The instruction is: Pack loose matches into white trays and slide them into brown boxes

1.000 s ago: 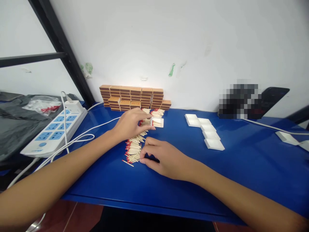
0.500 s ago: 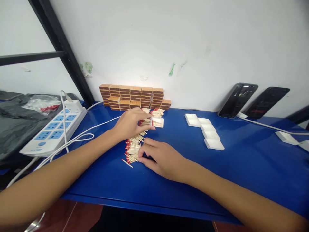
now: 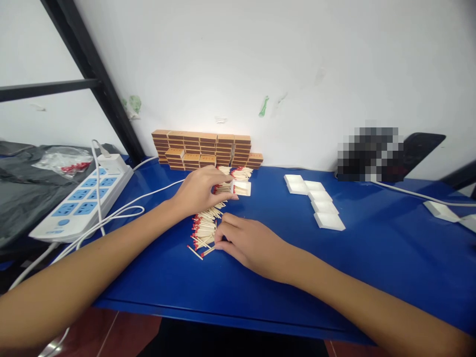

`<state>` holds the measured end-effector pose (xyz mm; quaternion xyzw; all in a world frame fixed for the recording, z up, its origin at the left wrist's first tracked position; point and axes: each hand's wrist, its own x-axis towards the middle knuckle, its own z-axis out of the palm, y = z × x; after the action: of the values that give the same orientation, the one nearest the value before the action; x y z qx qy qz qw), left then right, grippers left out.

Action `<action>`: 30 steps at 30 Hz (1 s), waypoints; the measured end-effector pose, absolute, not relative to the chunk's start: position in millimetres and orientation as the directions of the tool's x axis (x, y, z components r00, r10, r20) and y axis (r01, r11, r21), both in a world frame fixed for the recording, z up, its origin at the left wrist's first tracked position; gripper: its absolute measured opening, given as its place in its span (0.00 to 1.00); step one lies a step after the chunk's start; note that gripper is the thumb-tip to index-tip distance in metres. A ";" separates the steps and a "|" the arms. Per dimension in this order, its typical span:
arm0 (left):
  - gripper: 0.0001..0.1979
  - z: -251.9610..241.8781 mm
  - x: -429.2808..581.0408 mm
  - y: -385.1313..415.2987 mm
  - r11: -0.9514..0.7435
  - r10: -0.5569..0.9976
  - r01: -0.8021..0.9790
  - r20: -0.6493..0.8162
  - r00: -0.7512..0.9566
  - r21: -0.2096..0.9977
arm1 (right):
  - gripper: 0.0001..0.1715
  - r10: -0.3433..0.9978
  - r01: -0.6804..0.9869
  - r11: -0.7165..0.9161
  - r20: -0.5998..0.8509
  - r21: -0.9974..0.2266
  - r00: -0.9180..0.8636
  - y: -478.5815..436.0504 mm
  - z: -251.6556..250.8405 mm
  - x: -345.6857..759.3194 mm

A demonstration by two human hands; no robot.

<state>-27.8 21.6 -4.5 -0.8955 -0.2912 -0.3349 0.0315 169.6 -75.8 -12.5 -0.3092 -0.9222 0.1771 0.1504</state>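
Note:
My left hand (image 3: 201, 191) grips the small white matchbox tray (image 3: 246, 185) between thumb and fingers. Several red-tipped matches lie in that tray. At the near end of a long pile of matches (image 3: 204, 229), my right hand (image 3: 255, 245) is closed in a pinch. From its fingertips stick out matches (image 3: 209, 251), their red heads pointing left; how many cannot be made out. One loose match (image 3: 194, 252) lies on the blue table beside them. Part of the pile is hidden behind my left hand.
Stacked matchboxes (image 3: 204, 139) stand against the wall behind the pile. White trays (image 3: 323, 207) sit in a stepped row to the right. A power strip (image 3: 84, 198) with white cables is at left. A dark phone (image 3: 422, 156) leans on the wall at right.
My right hand has shifted slightly right, drawing matches out from the near end of the pile. My left hand and the tray stay in place.

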 end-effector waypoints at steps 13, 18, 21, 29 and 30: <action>0.22 -4.0 -27.8 20.6 -0.821 0.510 0.554 0.612 0.604 0.137 | 0.04 0.605 0.473 0.720 0.127 -0.507 -0.786 -77.4 -6.4 175.6; 0.22 -4.2 -27.9 21.0 -0.828 0.500 0.545 0.610 0.615 0.129 | 0.06 0.616 0.523 0.729 0.092 -0.441 -0.782 -80.1 -4.2 172.8; 0.22 -5.2 -28.7 22.5 -0.832 0.493 0.540 0.614 0.616 0.128 | 0.06 0.639 0.505 0.714 0.157 -0.485 -0.753 -72.8 4.3 180.4; 0.24 -3.1 -27.8 20.9 -0.829 0.506 0.538 0.619 0.600 0.155 | 0.04 0.738 0.662 0.623 0.595 -0.417 -0.320 -20.4 3.1 216.9; 0.24 -2.9 -27.2 20.2 -0.831 0.502 0.533 0.628 0.594 0.160 | 0.04 0.741 0.685 0.609 0.595 -0.400 -0.310 -17.2 0.2 218.4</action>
<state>-27.2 20.2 -2.9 -0.8926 -0.2898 -0.3446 0.0221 218.4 -17.2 0.2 -0.4409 -0.8087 0.0359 0.3878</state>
